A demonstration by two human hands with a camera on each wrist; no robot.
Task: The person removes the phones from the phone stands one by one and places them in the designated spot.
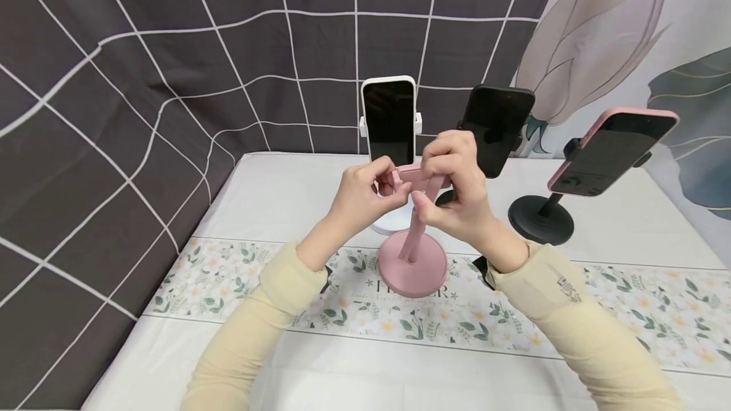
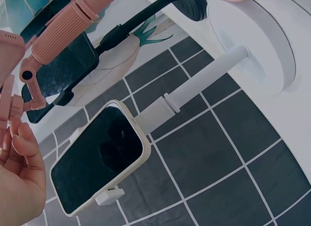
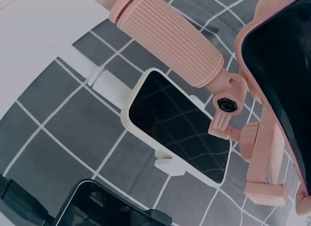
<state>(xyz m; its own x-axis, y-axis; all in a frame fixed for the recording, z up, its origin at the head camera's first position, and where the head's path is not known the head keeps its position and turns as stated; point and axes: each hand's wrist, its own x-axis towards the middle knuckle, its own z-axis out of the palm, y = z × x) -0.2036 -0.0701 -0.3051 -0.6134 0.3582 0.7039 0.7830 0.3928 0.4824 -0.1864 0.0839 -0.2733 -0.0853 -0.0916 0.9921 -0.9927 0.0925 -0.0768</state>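
A pink phone stand [image 1: 412, 265] rises from its round base in front of me. Its clamp [image 1: 412, 174] is between my hands. The left hand [image 1: 365, 189] pinches the clamp's left end with thumb and fingers; the left wrist view shows its fingertips on the pink parts. My right hand [image 1: 459, 176] holds the stand's top from the right, fingers curled over it. In the right wrist view, the ribbed neck [image 3: 170, 39] and pivot joint [image 3: 227, 104] show plainly. Close by, a dark screen in a pink rim [image 3: 284, 75] is partly cut off; its support is unclear.
Behind stands a white-cased phone [image 1: 391, 122] on a white stand. To the right are a black phone [image 1: 497, 125] and a pink-rimmed phone [image 1: 613, 151] on a black stand [image 1: 540, 221]. A floral band [image 1: 228, 278] crosses the white table; a gridded dark curtain [image 1: 308, 49] hangs behind.
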